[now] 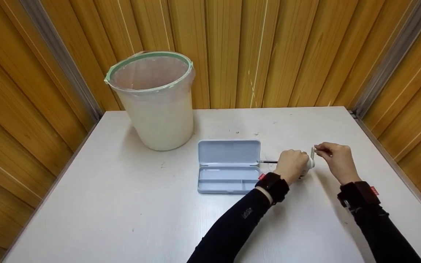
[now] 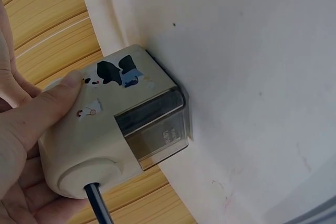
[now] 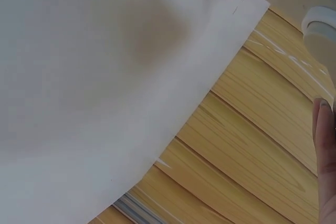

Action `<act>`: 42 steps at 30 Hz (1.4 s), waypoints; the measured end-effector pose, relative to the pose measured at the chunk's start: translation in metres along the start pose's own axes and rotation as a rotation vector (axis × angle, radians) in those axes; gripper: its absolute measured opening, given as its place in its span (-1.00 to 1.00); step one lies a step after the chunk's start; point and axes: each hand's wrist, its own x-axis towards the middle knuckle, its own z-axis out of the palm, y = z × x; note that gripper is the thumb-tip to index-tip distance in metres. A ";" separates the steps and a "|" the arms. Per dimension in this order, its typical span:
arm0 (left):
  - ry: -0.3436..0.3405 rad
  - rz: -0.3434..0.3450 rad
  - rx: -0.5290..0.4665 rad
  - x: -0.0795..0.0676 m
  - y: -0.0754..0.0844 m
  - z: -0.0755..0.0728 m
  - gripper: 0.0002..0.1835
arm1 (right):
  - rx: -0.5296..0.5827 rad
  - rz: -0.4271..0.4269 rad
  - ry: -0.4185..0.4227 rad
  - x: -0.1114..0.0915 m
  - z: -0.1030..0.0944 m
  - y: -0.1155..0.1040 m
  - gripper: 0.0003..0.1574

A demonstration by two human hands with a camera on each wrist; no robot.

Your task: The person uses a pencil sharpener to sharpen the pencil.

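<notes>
My left hand [image 1: 292,165] grips a cream pencil sharpener [image 2: 68,145] that stands on the table. In the left wrist view my thumb lies on its top beside cow-patterned stickers, and a clear shavings drawer [image 2: 163,135] shows at its side. A dark pencil [image 2: 98,204] sticks out of the sharpener's hole, pointing left in the head view. On the opposite side, my right hand [image 1: 337,160] pinches the end of the upright crank handle [image 1: 312,152]. Only a little of the crank's round base [image 3: 319,38] and my fingers show in the right wrist view.
An open light-blue pencil case [image 1: 228,151] with a divided tray lies left of the sharpener, close to the pencil's end. A tall cream bucket [image 1: 159,120] with a green rim and plastic liner stands at the back left. Wood-patterned walls [image 1: 225,54] enclose the white table [image 1: 130,204].
</notes>
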 end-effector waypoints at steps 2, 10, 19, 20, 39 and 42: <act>0.005 0.001 -0.001 0.000 -0.001 0.000 -0.86 | -0.021 -0.015 -0.008 0.001 0.001 0.000 -0.85; 0.028 0.012 -0.006 0.001 -0.001 0.001 -0.85 | -0.080 -0.035 -0.045 0.005 0.006 0.005 -0.88; 0.027 0.013 0.020 0.000 0.000 0.000 -0.87 | -0.126 -0.044 -0.099 0.010 0.006 0.007 -0.93; 0.027 0.012 0.019 0.000 -0.001 0.000 -0.86 | -0.129 -0.043 -0.109 0.011 0.005 0.007 -0.93; 0.031 0.013 -0.008 0.000 0.000 0.002 -0.86 | -0.115 0.063 -0.277 0.016 0.005 0.010 -0.94; 0.029 0.009 -0.010 -0.001 -0.002 0.002 -0.85 | -0.117 0.069 -0.295 0.018 0.005 0.009 -0.95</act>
